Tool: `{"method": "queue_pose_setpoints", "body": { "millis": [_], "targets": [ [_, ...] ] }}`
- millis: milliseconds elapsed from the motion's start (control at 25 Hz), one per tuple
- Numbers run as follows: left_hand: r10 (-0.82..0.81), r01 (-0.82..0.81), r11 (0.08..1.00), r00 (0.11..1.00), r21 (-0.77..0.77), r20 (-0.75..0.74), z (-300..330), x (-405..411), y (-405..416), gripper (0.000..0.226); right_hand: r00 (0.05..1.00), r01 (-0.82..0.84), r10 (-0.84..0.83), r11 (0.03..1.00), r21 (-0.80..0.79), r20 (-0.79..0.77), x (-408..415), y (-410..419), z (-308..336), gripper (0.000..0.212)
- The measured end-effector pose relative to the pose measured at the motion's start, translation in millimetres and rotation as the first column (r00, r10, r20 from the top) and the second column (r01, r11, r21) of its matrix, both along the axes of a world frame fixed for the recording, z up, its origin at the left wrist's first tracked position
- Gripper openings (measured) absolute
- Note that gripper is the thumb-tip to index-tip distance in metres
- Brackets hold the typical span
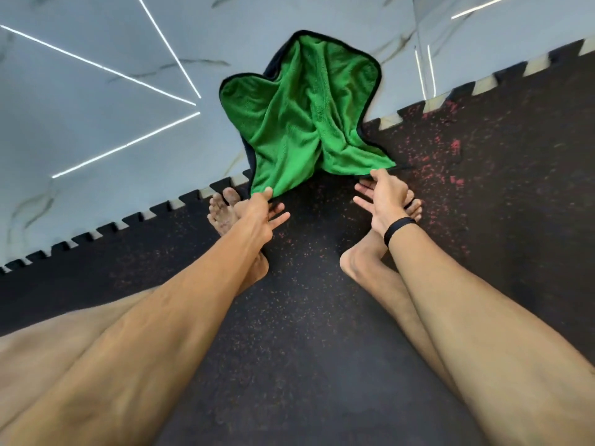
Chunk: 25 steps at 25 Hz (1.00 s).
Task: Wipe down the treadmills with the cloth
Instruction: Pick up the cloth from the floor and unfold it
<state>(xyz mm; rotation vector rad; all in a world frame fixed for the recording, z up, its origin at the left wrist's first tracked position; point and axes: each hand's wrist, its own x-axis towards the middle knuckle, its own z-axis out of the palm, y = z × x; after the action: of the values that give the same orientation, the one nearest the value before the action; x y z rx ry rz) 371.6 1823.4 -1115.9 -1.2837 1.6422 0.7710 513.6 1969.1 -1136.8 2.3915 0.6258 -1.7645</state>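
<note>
A green cloth (306, 114) with a dark border hangs spread in front of me, over the floor. My left hand (257, 210) pinches its lower left corner between thumb and forefinger, the other fingers spread. My right hand (383, 194) holds the lower right corner at the fingertips, with a black band on the wrist. No treadmill is in view.
Below me lies a black rubber mat (306, 333) with red speckles and a toothed puzzle edge (154, 209). Beyond it is glossy pale marble floor (96, 107) reflecting strip lights. My bare feet (222, 207) stand on the mat beneath my hands.
</note>
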Motion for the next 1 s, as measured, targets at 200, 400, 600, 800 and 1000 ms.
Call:
{"method": "queue_pose_setpoints", "body": {
  "millis": [200, 400, 600, 800, 1000],
  "targets": [
    [-0.309, 0.304, 0.951, 0.921, -0.057, -0.239, 142, -30, 8, 0.018, 0.983, -0.184, 0.176, 0.962, 0.202, 0.06, -15, 6, 150, 0.018],
    [-0.595, 0.649, 0.76, 0.72, 0.042, -0.357, 327, -89, 30, 0.015, 0.859, -0.496, 0.509, 0.793, 0.353, 0.062, -45, 41, 346, 0.025],
    [-0.617, 0.782, 0.605, 0.579, 0.15, -0.534, 526, -135, 63, 0.014, 0.912, -0.302, 0.402, 0.788, 0.537, -0.078, -80, 80, 543, 0.02],
    [-0.555, 0.909, 0.411, 0.315, 0.076, -0.77, 662, -129, 99, 0.025, 0.849, -0.274, 0.441, 0.838, 0.471, -0.29, -119, 83, 649, 0.013],
    [-0.455, 0.948, 0.314, 0.1, -0.054, -0.885, 739, -141, 140, 0.017, 0.6, -0.417, 0.748, 0.596, 0.686, -0.285, -167, 68, 702, 0.022]
  ]
}}
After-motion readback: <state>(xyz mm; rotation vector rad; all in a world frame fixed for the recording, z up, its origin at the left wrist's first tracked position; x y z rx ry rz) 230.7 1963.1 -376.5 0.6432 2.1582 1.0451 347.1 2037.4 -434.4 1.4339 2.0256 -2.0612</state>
